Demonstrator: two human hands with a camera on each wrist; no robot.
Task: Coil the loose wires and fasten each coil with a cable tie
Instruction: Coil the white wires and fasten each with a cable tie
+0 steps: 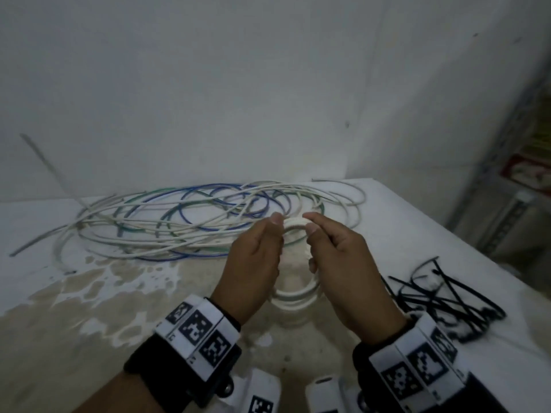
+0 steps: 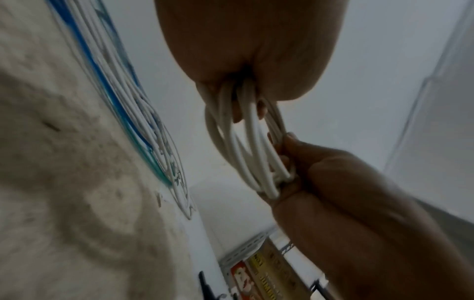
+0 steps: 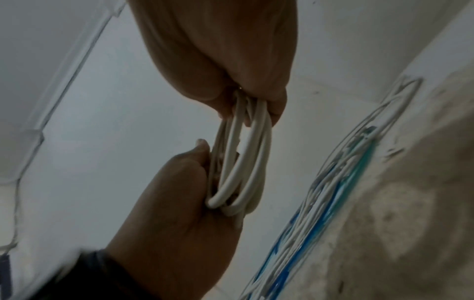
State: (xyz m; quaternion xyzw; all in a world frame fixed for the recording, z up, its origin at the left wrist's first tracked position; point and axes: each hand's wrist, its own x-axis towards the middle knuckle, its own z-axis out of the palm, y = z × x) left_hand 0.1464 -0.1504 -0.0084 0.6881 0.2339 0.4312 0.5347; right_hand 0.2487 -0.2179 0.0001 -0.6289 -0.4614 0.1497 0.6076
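Observation:
A small coil of white wire (image 1: 295, 295) is held upright above the table between both hands. My left hand (image 1: 258, 257) grips its left side with curled fingers, and my right hand (image 1: 338, 259) grips its right side. In the left wrist view the coil (image 2: 246, 146) runs from my left hand (image 2: 243, 50) down to my right hand (image 2: 346, 192). In the right wrist view the coil (image 3: 238, 162) spans from the right hand (image 3: 218, 50) to the left hand (image 3: 179, 203). Behind them lies a loose tangle of white, blue and green wires (image 1: 193, 222). Black cable ties (image 1: 441, 296) lie at the right.
The white table (image 1: 89, 308) has a brown stain across its near half. A wall stands close behind the wire tangle. A metal shelf (image 1: 512, 174) is beyond the table's right edge. A grey strip (image 1: 44, 162) leans at the far left.

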